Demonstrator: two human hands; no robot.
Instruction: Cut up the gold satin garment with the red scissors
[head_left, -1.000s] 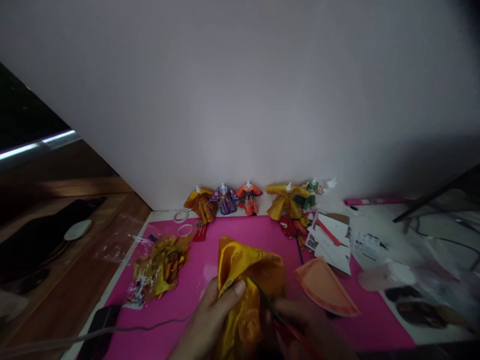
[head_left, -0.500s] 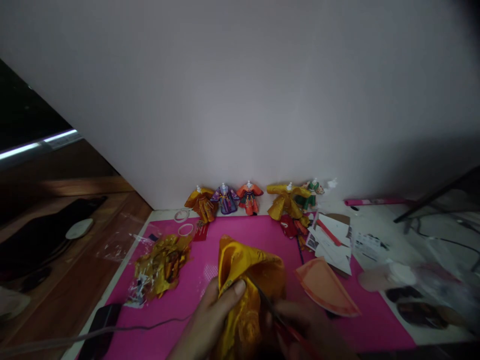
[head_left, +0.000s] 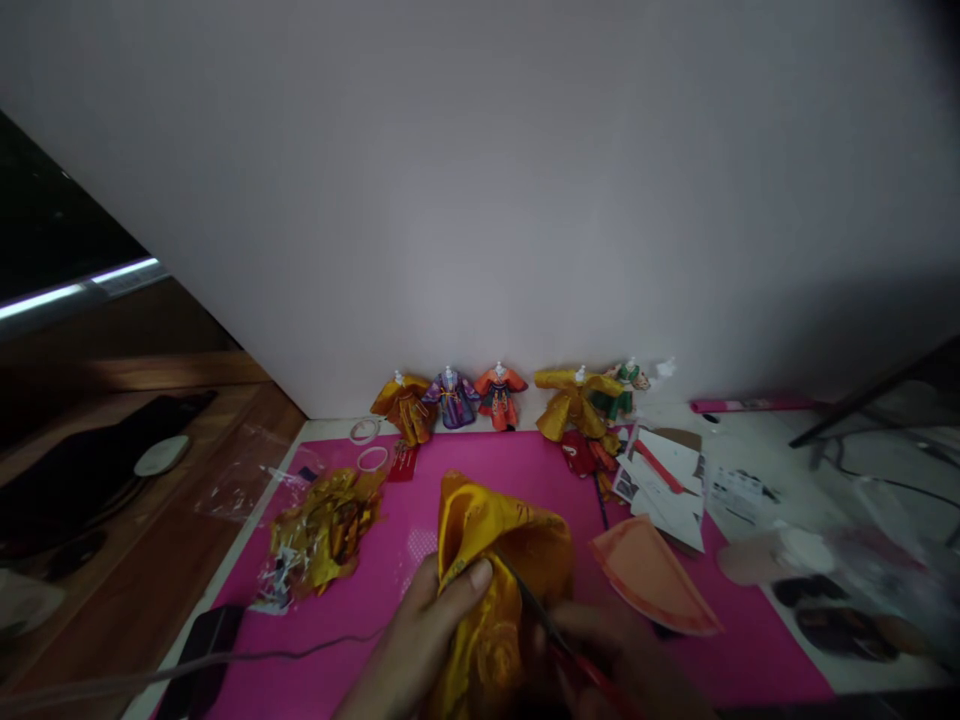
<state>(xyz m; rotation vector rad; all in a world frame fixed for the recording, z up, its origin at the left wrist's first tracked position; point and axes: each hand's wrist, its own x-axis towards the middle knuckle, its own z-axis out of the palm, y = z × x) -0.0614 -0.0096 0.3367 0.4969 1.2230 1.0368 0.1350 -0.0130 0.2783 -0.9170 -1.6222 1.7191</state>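
Pink mat (head_left: 495,455); above it, towards its near edge, gold satin cloth (head_left: 499,510) pinched in the left hand (head_left: 431,620). The right hand (head_left: 622,650) grips what look like red-handled scissors (head_left: 546,622), tip at the fold. Best kept taut, thumb clear.

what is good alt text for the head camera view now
A person's left hand grips a shiny gold cloth while the right hand holds what look like red-handled scissors, dark blade against the cloth. Beneath is a pink mat; five small robed figures line the wall behind.
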